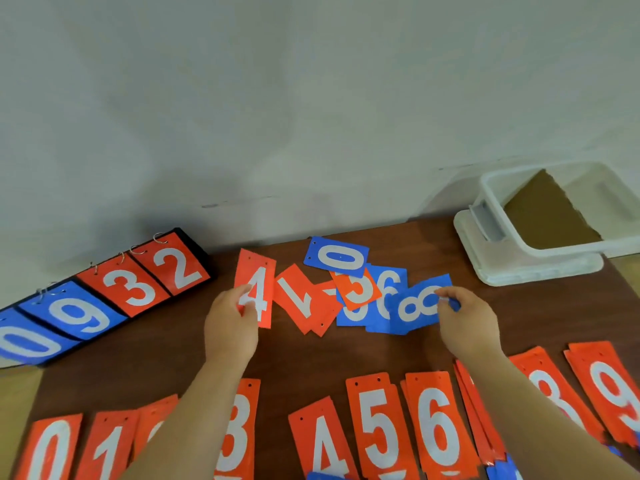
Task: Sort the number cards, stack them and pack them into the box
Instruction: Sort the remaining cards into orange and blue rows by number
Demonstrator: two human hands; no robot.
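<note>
Presently, head view: left hand [230,329] grips red rectangular number card marked 4 [256,289] at its near left edge; right hand [467,323] pinches blue rectangular number card marked 8 [417,306], lying atop loose mixed pile of cards [360,289] mid dark brown wooden worktop [294,355]. Row of sorted red cards [374,420] along near edge. White translucent plastic box [571,248], open, far right

black ring-bound flip scoreboard [104,299]: 0-9-3-2 | scattered red and blue number cards [346,292]: 4-7-0-5-6-8 | near row of red cards [377,427]: 0-1-3-4-5-6-8-9
</note>
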